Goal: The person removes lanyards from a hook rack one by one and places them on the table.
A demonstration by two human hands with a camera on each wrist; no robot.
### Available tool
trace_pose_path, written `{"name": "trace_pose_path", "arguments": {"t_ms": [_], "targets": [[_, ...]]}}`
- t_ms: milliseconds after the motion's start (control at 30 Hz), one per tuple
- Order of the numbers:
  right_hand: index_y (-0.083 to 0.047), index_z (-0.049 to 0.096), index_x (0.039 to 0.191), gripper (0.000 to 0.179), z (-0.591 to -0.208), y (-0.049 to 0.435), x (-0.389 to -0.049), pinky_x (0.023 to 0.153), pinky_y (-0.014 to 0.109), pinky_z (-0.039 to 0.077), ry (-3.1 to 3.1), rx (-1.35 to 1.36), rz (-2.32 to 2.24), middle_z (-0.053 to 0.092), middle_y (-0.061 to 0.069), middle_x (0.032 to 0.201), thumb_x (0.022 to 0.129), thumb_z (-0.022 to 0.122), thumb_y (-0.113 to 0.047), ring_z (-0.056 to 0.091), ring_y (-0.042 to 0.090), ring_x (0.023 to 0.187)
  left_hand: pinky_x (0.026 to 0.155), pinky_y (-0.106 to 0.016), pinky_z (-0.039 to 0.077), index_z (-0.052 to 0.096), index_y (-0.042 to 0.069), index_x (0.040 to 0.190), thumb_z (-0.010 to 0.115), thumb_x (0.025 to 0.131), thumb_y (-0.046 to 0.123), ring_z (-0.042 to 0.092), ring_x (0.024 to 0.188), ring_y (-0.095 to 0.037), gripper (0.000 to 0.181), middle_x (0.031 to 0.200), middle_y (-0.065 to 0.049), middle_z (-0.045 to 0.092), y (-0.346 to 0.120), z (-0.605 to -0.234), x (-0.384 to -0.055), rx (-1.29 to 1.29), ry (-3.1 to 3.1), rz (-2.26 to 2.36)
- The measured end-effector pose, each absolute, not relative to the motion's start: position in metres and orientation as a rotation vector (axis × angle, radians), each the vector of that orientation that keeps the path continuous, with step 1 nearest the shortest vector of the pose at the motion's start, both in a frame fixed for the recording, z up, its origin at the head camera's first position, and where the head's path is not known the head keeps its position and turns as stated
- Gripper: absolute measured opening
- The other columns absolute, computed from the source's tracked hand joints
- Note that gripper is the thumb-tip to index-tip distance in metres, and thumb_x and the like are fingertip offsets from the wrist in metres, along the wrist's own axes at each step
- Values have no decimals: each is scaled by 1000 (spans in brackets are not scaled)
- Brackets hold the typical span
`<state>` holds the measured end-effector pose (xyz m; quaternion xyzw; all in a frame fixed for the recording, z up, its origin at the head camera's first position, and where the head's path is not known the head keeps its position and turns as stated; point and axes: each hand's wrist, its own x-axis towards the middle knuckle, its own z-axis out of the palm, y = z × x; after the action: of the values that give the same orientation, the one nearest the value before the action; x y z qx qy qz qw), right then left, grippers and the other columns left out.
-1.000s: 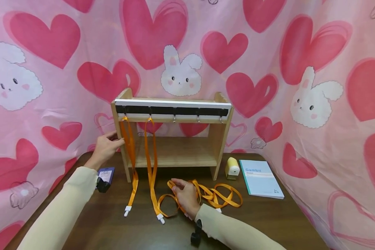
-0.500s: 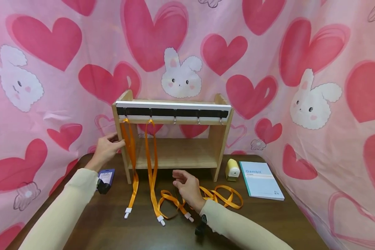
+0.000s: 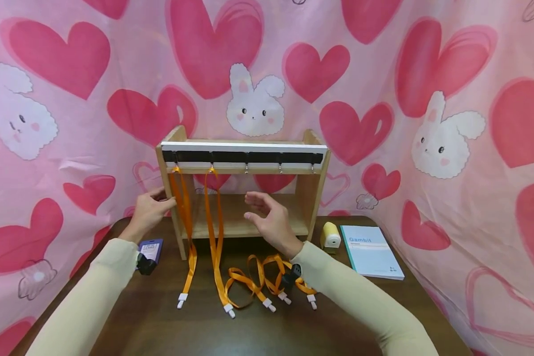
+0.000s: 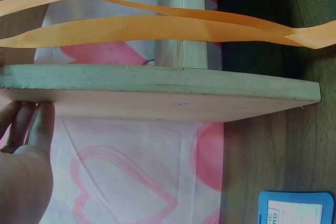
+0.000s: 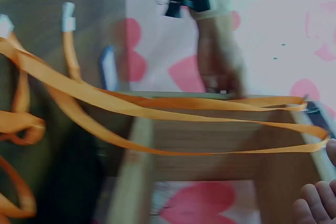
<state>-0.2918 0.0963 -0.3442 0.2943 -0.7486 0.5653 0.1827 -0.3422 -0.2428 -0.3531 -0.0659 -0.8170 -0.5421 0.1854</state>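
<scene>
My left hand (image 3: 150,210) grips the left side panel of a wooden shelf (image 3: 236,212); in the left wrist view its fingers (image 4: 41,129) press the panel's outer face. Orange lanyards hang from the two leftmost hooks: one lanyard (image 3: 190,262) beside the left panel, another lanyard (image 3: 217,267) to its right. Both trail onto the table, ending in white clips. My right hand (image 3: 271,222), raised before the shelf opening, holds nothing, its fingers loosely bent and thumb apart. Below it, loose orange lanyards (image 3: 249,283) lie looped on the table, partly hidden by the right wrist.
Three hooks on the black strip (image 3: 263,157) to the right carry no lanyard. A blue card holder (image 3: 151,249) lies left of the shelf. To the right are a yellow-and-white object (image 3: 331,236) and a notebook (image 3: 371,252). Heart-patterned cloth (image 3: 320,123) hangs behind.
My right hand has left the loose lanyards on the table and risen toward the shelf, uncovering several white clips. My left hand stays on the side panel.
</scene>
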Motion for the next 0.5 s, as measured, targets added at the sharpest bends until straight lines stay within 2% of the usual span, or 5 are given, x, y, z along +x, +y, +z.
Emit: {"name": "trace_pose_path", "arguments": {"t_ms": [133, 300, 433, 500], "targets": [[-8, 60, 136, 47, -319, 92, -293, 103, 38, 55, -2094, 907, 1495, 69, 9, 132, 91, 75, -12, 68, 20, 119, 72, -8, 54, 55, -5, 141, 72, 91, 18, 61, 79, 13, 58, 117, -20, 69, -244, -353, -342, -182, -2305, -1511], [-11, 59, 137, 47, -299, 82, -296, 104, 38, 55, -2114, 970, 1432, 68, 6, 135, 92, 73, -13, 67, 20, 122, 71, -7, 54, 54, -4, 143, 71, 92, 20, 60, 79, 14, 59, 126, -31, 65, -244, -353, -343, -178, -2331, -1504], [-12, 61, 137, 46, -288, 70, -301, 104, 36, 55, -2175, 947, 1443, 68, 5, 136, 93, 72, -14, 67, 22, 124, 71, -7, 54, 53, -5, 143, 71, 92, 19, 60, 79, 13, 59, 123, -30, 66, -244, -353, -343, -190, -2333, -1516], [-12, 62, 136, 45, -283, 63, -304, 103, 30, 55, -2217, 923, 1442, 69, 5, 135, 93, 72, -13, 67, 20, 122, 71, -8, 54, 54, -7, 142, 71, 91, 16, 60, 78, 13, 58, 121, -28, 67, -244, -354, -343, -194, -2318, -1516]]}}
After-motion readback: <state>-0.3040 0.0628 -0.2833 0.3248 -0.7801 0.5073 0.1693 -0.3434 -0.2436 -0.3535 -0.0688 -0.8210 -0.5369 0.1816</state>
